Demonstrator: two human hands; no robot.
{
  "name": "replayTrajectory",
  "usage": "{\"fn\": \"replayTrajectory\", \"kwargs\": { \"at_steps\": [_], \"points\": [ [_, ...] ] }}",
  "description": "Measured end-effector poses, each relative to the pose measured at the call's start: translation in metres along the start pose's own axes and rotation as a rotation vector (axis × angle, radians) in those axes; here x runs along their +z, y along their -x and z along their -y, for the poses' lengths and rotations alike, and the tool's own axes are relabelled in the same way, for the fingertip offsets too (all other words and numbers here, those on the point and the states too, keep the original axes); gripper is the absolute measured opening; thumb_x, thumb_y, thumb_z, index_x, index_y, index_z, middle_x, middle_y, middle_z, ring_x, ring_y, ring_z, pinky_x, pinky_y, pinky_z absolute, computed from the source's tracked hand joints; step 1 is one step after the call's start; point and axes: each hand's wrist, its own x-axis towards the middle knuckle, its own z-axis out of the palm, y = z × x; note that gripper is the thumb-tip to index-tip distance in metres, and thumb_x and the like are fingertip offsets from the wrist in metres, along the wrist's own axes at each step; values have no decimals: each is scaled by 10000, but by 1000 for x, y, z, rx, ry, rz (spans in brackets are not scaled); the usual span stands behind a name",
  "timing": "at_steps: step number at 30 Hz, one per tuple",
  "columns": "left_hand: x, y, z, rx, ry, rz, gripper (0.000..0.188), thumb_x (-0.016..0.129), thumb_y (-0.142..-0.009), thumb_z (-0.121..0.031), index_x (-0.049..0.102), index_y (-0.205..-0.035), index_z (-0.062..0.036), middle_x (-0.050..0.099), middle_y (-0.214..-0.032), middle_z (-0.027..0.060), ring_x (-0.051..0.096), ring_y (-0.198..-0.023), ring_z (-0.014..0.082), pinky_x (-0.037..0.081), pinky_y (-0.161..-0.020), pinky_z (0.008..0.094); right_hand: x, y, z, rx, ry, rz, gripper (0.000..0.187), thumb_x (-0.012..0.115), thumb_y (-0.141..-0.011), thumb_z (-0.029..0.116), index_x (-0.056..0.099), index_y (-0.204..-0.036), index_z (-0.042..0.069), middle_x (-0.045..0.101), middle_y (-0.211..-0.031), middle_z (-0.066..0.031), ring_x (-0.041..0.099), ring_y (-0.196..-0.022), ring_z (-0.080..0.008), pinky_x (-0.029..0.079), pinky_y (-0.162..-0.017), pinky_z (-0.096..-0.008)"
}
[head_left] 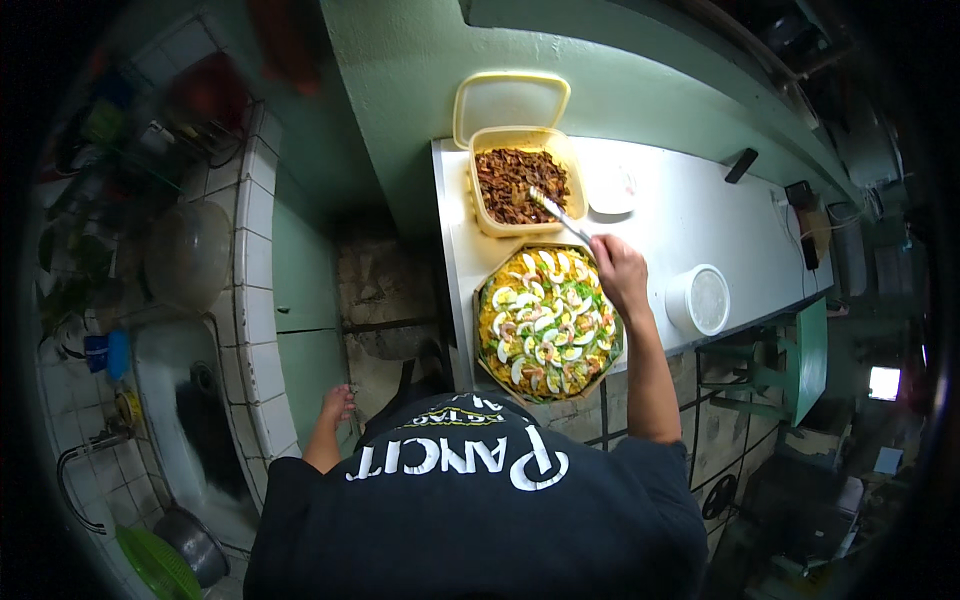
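1. Head view: your right hand (620, 272) is closed round the handle end of the utensil (568, 221); its tip is over the brown bits (505, 185) in the tub (505, 229).
2. Your left hand (339, 403) hangs off the table (690, 205), fingers partly curled; can't tell whether it holds anything.
3. Utensil: likely light and stiff, maybe slick if greasy. Best held at the handle end, clear of the food.
4. Brown bits: probably light, loose, perhaps oily. Tub likely flexes; hold by opposite walls.
5. Tray (568, 394), just below the tub: probably heavy, its egg slices (505, 297) soft and easily shifted. Support underneath, both sides.
6. Unclear: utensil's exact kind, and whether its tip touches the bits. Your forearm and wrist hide part of the table.
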Motion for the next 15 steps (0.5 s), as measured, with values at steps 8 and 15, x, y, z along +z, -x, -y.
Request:
{"fn": "replayTrajectory", "kwargs": {
  "at_steps": [8,15],
  "points": [
    [42,20,-8,-14,-137,23,303,475,-953,-351,553,-1213,-215,602,-950,-34,567,-716,111,457,-624,329,17,129,-41,51,-8,122,213,591,-903,273,660,-882,73,648,-781,-129,647,-716,-317,501,-631,-415],
    [49,43,-10,24,-127,-19,280,478,-953,-347,556,-1180,-203,598,-920,-34,571,-702,105,445,-576,304,9,122,-41,3,74,118,223,564,-922,279,658,-904,78,646,-824,-130,635,-720,-334,500,-653,-441]
  ]
}}
